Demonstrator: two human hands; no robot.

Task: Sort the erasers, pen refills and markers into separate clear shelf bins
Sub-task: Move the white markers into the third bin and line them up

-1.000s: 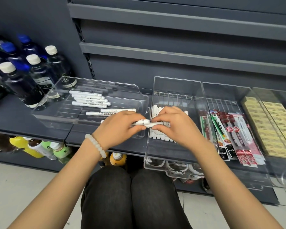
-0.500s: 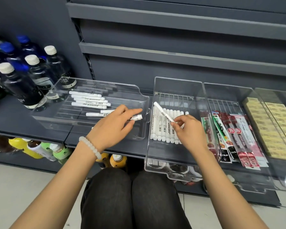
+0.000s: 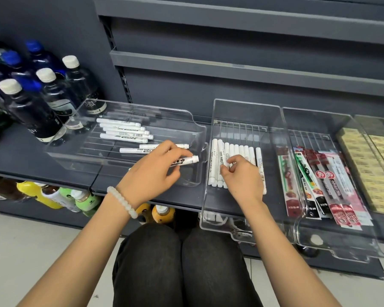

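Fingers partly hiding white markers in middle bin

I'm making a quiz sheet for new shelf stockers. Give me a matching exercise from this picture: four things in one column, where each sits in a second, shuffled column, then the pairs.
Things:
1. marker in the left hand
2. row of white markers
3. pen refill packs
4. erasers

Places:
A. rightmost bin
B. middle bin, under the right hand
C. over the left bin, which lies turned sideways
D. bin just right of the middle one

Pairs: 1-C, 2-B, 3-D, 4-A
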